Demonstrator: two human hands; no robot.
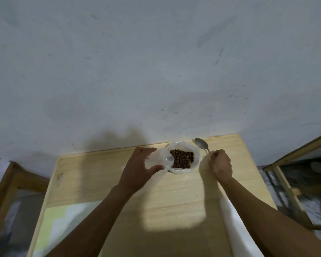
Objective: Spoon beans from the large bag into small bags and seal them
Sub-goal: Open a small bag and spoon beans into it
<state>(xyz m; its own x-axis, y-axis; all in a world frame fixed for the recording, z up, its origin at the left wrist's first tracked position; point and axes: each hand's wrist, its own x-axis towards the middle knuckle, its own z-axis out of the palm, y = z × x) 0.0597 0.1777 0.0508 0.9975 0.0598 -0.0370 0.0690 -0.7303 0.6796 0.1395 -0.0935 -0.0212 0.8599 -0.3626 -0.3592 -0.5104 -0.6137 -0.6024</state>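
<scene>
1. The spoon point(202, 144) runs on a slant: its bowl points up and to the left, toward the far edge of the table point(174, 201), and its handle comes down to the right into the right hand point(221, 163). The bowl looks empty and sits just beside the right rim of the large bag point(183, 157).
2. The large bag stands near the far edge of the table with its mouth rolled open and facing up, and brown beans point(182, 158) fill the middle of it.
3. The small bag point(158, 158) is thin, clear plastic, so its edges are hard to trace; its mouth seems to open toward the large bag and overlaps that bag's left rim.
4. Most of the spoon's handle is hidden inside the right fist, and the lower part of the small bag is lost behind the left hand point(139, 169).
5. The left hand is half open, its fingers and thumb curved around the small bag and holding it up.
6. The right hand is closed into a fist around the spoon's handle.
7. A pale sheet point(237, 229) lies under the right forearm, blurred.
</scene>
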